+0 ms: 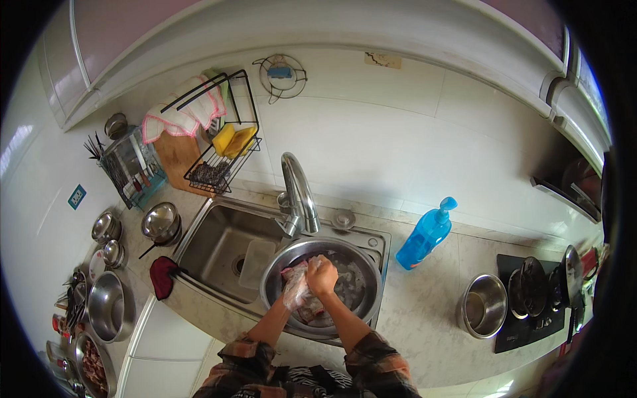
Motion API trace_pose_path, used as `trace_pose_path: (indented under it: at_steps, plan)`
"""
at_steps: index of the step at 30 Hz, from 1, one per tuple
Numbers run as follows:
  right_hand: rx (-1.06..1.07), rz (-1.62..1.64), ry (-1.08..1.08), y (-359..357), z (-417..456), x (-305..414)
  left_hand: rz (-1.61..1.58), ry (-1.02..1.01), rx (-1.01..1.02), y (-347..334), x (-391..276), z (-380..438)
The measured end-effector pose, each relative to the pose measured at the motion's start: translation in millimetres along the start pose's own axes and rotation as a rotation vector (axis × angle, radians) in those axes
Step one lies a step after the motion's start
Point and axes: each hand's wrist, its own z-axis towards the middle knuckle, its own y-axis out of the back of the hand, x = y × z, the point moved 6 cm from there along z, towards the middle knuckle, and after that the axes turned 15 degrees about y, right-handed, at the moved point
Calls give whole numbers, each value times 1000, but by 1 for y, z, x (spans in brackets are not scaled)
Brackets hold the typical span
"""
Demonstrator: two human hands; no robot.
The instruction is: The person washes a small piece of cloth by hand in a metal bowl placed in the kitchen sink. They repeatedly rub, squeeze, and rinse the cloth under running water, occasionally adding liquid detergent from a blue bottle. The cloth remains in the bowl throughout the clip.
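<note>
A wide stainless-steel basin (271,284) in front of me holds soapy water with white suds (357,278). Inside it lies a wet cloth (309,315), whitish with reddish edges and partly hidden by my hands. My left hand (297,292), coated in foam, grips the cloth on the basin's left side. Pressed close beside it, my right hand (322,275) is clenched on the same bunched cloth. The chrome faucet (301,194) arches just behind the basin; I see no water running from it.
Left of the basin is a sink bowl (214,239) with a translucent plastic container (256,263). A blue pump bottle (425,239) stands to the right, before a metal pot (481,306) and black cooktop (530,328). A wire rack (239,171) holds yellow sponges (234,141).
</note>
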Motion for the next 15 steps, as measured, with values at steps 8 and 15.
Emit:
trace_pose_path:
  at_steps: [8, 15]
  plan:
    - [-14, -46, 123, -20, -15, 7, 26, -41, 19, 7, 17, 1]
    - [-70, 22, 405, -24, -41, 40, 213, -133, -121, 19, 91, 26]
